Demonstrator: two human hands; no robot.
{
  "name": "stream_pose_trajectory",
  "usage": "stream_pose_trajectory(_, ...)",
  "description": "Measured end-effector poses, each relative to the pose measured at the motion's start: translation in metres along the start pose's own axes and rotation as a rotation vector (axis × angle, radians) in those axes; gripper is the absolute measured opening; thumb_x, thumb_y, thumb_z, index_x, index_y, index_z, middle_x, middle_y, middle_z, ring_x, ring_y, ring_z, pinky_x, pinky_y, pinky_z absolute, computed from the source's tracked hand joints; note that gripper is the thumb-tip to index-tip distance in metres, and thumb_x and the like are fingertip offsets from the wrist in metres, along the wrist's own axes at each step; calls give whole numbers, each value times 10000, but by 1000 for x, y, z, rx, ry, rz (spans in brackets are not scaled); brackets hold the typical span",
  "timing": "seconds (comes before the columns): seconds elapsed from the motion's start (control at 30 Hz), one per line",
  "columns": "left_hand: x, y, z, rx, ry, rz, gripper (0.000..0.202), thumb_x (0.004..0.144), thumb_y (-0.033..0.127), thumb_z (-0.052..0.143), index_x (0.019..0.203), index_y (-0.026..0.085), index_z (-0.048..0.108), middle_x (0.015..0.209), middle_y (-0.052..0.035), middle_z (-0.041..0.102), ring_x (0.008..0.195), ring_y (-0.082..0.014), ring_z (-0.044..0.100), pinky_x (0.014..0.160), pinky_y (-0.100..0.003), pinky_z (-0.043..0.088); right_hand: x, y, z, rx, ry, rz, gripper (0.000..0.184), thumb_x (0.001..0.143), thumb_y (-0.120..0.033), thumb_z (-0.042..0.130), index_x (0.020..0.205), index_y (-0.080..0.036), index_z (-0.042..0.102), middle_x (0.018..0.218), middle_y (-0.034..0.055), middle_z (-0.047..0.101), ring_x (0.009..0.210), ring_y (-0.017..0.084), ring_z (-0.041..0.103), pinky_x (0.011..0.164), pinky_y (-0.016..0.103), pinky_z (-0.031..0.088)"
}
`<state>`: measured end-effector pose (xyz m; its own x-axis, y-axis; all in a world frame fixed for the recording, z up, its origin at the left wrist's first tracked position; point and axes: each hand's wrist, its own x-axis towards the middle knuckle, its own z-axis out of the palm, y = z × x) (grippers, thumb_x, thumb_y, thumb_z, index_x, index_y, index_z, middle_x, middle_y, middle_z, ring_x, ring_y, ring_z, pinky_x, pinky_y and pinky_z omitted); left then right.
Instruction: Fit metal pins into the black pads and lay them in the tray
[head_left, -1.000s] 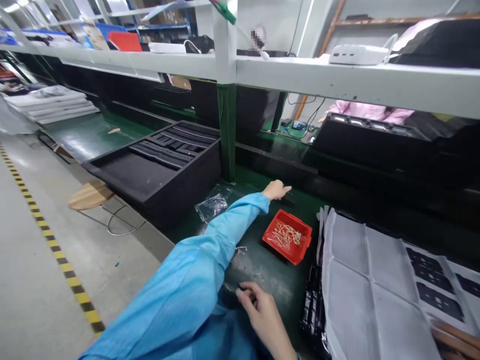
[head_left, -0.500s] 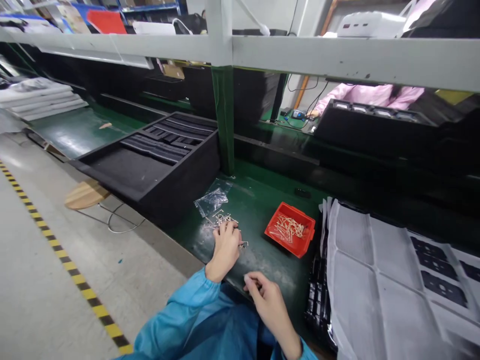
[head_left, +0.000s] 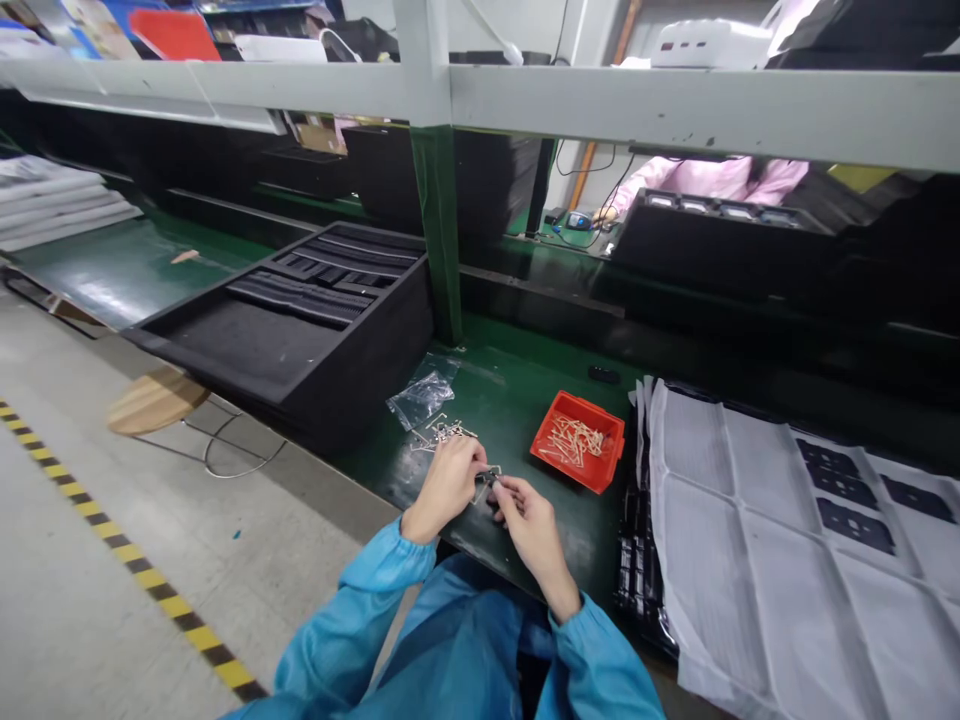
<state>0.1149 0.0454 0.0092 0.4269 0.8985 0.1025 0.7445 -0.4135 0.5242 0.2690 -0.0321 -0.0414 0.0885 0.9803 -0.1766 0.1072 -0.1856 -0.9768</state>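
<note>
My left hand and my right hand meet low over the green bench, fingertips almost touching. Both pinch at a small bent piece, thin and pale with a dark part; its exact kind is too small to make out. Just beyond my left hand lies a loose pile of thin bent pieces, partly covered by that hand. A clear plastic bag rests behind the pile. To the right of my hands, a red tray holds many cream-coloured bent strips.
A large black foam box stands left on the bench. Stacked black trays under white sheeting are at the right. A green post rises behind. Across the bench sits a person in pink. A wooden stool is at left.
My right hand has moved up and forward to meet my left hand. My left hand has drawn back slightly from the pile, and a small bent piece now shows between the fingertips.
</note>
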Motion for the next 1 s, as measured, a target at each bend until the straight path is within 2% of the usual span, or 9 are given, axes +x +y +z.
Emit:
stream_pose_trajectory(0.4,0,-10,-1,-184,28,95,196,1023,330,659,1097,152,697,1100,-66,721,972,-205,705,885,-412,604,5,4,1,59,-87,-15,305,1024,-448,627,1104,-158,673,966,18,709,761,127,681,717,307,601)
stream_pose_trajectory(0.5,-6,-4,0,-272,130,84,157,1022,301,652,1049,155,704,1142,-71,711,1069,-227,681,965,-453,570,5,3,0,49,-95,-21,294,1022,-441,633,1088,-158,677,958,16,710,764,128,683,720,308,603)
stream_pose_trajectory(0.57,-13,1,2,-333,228,41,136,1030,249,614,1026,164,720,1210,-92,690,1186,-258,627,1052,-503,511,4,1,-1,41,-93,-29,291,1021,-439,634,1080,-158,678,957,15,710,766,128,685,719,306,603)
stream_pose_trajectory(0.63,-22,6,5,-403,297,-12,158,1022,211,597,1000,180,751,1276,-114,664,1222,-272,593,1095,-519,469,1,-1,-3,35,-86,-41,290,1021,-438,635,1081,-158,678,962,17,710,768,129,685,715,304,603)
stream_pose_trajectory(0.7,-29,10,12,-491,297,-55,132,989,219,652,949,187,773,1271,-115,670,1152,-261,625,1059,-495,498,-1,-3,-4,28,-74,-60,289,1020,-437,637,1087,-159,678,966,17,710,770,129,685,716,304,604)
stream_pose_trajectory(0.77,-34,13,19,-587,261,-93,106,949,266,731,910,173,762,1188,-92,704,1078,-242,665,998,-469,543,-3,-4,-3,18,-57,-84,290,1020,-438,637,1085,-159,679,955,13,709,763,128,683,714,304,603)
stream_pose_trajectory(0.87,-36,15,30,-732,233,-150,183,960,328,740,950,147,719,1071,-61,725,1009,-217,696,904,-422,593,-6,-10,0,-8,-25,-138,292,1021,-444,634,1047,-157,684,910,3,706,743,124,681,707,298,600)
stream_pose_trajectory(0.93,-35,15,32,-830,257,-184,204,988,346,708,986,142,701,1025,-51,722,922,-190,704,826,-373,610,-13,-19,3,-33,5,-190,295,1018,-445,639,997,-155,692,862,-6,709,712,117,679,689,289,595)
stream_pose_trajectory(1.0,-32,11,26,-928,322,-217,242,1017,377,666,995,137,686,934,-29,704,788,-155,686,722,-319,601,-27,-34,2,-62,64,-255,271,1007,-421,652,932,-167,713,802,-9,719,670,117,671,663,278,576)
